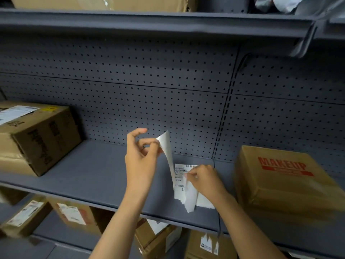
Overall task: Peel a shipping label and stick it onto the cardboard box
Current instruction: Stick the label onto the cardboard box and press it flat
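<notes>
- Grey metal shelf with a pegboard back fills the head view; both hands work above it.
- The left hand has its grip pinched shut on the top corner of a white strip, curling up off the label.
- The right hand is closed on the label sheet, held just above the shelf.
- A cardboard box printed "MAKEUP" sits just right; another box stands well left.
</notes>
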Action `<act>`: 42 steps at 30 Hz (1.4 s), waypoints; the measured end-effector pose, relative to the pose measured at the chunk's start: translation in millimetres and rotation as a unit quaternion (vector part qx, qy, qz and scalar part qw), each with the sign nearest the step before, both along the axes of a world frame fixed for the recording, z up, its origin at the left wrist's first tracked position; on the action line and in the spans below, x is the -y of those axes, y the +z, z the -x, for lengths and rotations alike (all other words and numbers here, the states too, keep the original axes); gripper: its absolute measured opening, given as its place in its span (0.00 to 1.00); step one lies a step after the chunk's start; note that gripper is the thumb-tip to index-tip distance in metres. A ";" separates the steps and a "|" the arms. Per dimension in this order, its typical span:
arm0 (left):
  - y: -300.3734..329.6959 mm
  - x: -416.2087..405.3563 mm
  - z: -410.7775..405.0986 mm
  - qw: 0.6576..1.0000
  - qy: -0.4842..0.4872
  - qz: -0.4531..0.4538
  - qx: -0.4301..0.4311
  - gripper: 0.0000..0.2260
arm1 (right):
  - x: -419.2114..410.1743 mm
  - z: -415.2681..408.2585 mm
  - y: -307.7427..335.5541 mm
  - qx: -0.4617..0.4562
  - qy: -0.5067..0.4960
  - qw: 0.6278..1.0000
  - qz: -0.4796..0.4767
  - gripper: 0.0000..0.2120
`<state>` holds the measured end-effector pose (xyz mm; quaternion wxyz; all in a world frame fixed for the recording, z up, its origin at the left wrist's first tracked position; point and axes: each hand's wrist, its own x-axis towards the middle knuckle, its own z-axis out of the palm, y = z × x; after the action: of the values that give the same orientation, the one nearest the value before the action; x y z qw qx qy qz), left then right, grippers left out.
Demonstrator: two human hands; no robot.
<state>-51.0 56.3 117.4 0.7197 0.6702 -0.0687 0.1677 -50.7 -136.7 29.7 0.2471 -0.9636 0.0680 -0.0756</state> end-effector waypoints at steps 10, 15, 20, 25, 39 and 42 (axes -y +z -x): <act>27.2 10.3 4.4 1.000 -0.013 0.017 0.016 0.17 | -50.9 44.7 102.8 0.266 0.038 0.962 -0.044 0.16; 39.4 13.0 4.0 0.997 -0.043 0.048 0.039 0.15 | -54.3 39.1 119.9 0.322 0.000 0.947 0.006 0.06; 50.3 11.5 4.8 0.991 -0.081 0.098 0.027 0.13 | -51.8 39.5 132.9 0.349 -0.016 0.937 -0.024 0.03; 58.2 8.1 -1.6 0.978 -0.097 0.183 -0.031 0.16 | -38.3 44.9 147.4 0.364 -0.007 0.927 -0.085 0.01; 54.1 57.2 -3.9 0.981 -0.193 -0.015 0.014 0.06 | 35.5 104.8 179.8 0.271 -0.137 0.929 -0.211 0.05; 55.9 82.3 5.3 0.976 -0.203 -0.051 0.057 0.07 | 58.5 119.4 183.6 0.252 -0.174 0.925 -0.225 0.07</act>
<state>-56.3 -26.1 173.3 0.6983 0.6677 -0.2527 0.0518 -170.1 -195.3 213.3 0.4495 -0.8051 0.1851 -0.3399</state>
